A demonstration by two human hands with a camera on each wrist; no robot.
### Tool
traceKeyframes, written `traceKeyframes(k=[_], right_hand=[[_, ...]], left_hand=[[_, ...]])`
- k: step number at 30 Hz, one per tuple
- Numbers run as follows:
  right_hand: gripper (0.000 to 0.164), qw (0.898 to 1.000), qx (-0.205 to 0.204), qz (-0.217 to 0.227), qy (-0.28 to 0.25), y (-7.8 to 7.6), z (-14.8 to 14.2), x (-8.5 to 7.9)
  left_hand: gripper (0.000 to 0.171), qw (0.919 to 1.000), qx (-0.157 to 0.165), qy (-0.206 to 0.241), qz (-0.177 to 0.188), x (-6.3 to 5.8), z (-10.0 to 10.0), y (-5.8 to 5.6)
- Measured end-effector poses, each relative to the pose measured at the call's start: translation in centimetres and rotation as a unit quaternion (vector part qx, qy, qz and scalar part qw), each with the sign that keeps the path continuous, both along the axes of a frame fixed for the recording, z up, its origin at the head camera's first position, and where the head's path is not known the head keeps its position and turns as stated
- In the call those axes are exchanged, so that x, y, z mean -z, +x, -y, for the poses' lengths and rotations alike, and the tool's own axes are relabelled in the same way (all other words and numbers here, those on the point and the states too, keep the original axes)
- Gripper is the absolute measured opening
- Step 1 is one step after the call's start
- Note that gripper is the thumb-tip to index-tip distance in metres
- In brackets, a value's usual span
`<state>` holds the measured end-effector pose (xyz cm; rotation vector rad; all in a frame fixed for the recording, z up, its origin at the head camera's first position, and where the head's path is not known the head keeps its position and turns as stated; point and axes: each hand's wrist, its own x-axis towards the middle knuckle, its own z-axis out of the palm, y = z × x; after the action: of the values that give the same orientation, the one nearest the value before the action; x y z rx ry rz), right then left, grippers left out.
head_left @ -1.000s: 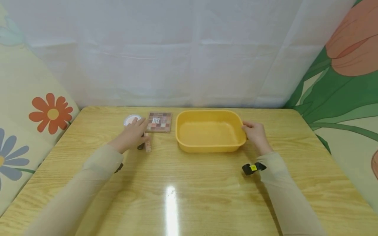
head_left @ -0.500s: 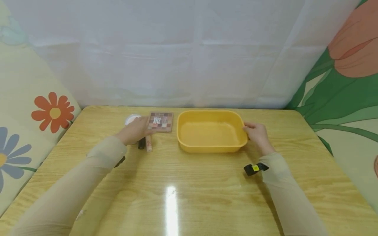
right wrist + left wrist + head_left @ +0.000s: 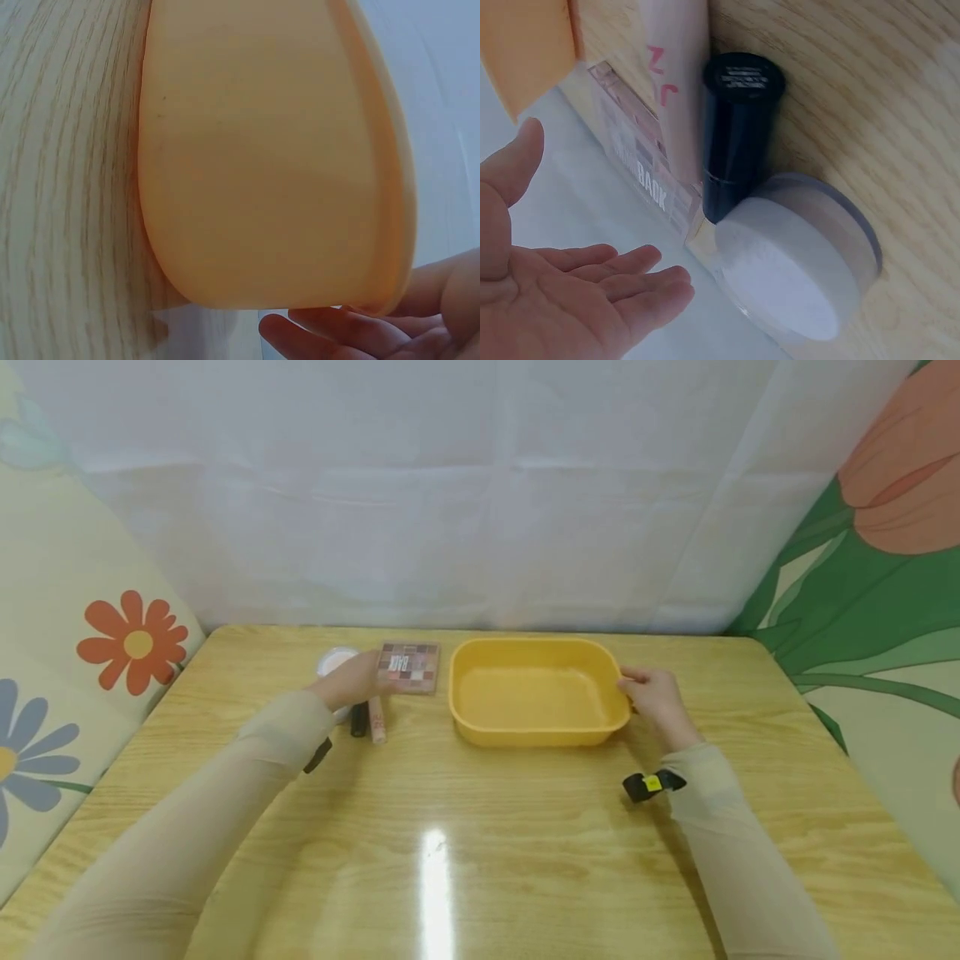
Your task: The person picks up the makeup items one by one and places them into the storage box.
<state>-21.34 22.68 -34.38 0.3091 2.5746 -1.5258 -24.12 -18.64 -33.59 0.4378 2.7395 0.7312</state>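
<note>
My left hand (image 3: 351,680) reaches to the left edge of an eyeshadow palette (image 3: 414,668). In the left wrist view, that hand's thumb and fingers (image 3: 637,262) spread apart with nothing between them. Below the palette lie a pale pink tube (image 3: 377,725) and a black lipstick-like cylinder (image 3: 359,720), side by side. A round white-lidded jar (image 3: 780,270) lies left of them, partly hidden by the hand in the head view. On the right, my right hand (image 3: 657,700) grips the rim of a yellow plastic basin (image 3: 536,737), fingers under its edge.
The wooden table (image 3: 495,827) carries the basin and the cosmetics near its back edge. Behind hangs a white cloth (image 3: 487,510). Flower-patterned panels (image 3: 862,610) flank both sides. Each wrist wears a black strap (image 3: 643,785).
My left hand has moved right from above the jar and tubes to the palette's edge, uncovering more of the tubes. The right hand stays on the basin's rim.
</note>
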Motion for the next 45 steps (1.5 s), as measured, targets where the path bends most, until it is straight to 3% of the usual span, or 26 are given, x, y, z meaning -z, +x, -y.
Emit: traceKeyframes(k=[7, 16, 21, 28, 33, 38, 45], right_hand=[[0.044, 1.000, 0.002, 0.004, 0.008, -0.1, 0.1, 0.0], [0.043, 1.000, -0.003, -0.004, 0.020, -0.1, 0.3, 0.0], [0.043, 1.000, -0.004, 0.001, 0.022, -0.3, 0.4, 0.0], [0.043, 0.999, -0.011, -0.008, 0.035, -0.1, 0.4, -0.1], [0.043, 0.999, -0.011, -0.009, 0.039, -0.1, 0.4, -0.1], [0.043, 0.999, -0.010, -0.018, 0.047, -0.2, 0.5, -0.1], [0.043, 0.999, -0.011, -0.015, 0.048, -0.1, 0.5, -0.2]], left_hand=[[0.059, 0.9989, -0.003, 0.017, 0.043, -0.7, -0.3, -0.5], [0.056, 0.9951, -0.024, -0.043, 0.085, -1.1, -0.9, -1.0], [0.062, 0.9960, -0.008, -0.045, 0.077, -0.1, -0.8, -2.0], [0.077, 0.9906, -0.060, -0.062, 0.106, 1.1, -1.4, -3.3], [0.080, 0.9874, -0.079, -0.058, 0.125, 1.6, -1.6, -3.8], [0.078, 0.9889, -0.072, -0.073, 0.107, 2.1, -2.2, -4.3], [0.071, 0.9863, -0.068, -0.131, 0.073, 3.0, -3.3, -4.7]])
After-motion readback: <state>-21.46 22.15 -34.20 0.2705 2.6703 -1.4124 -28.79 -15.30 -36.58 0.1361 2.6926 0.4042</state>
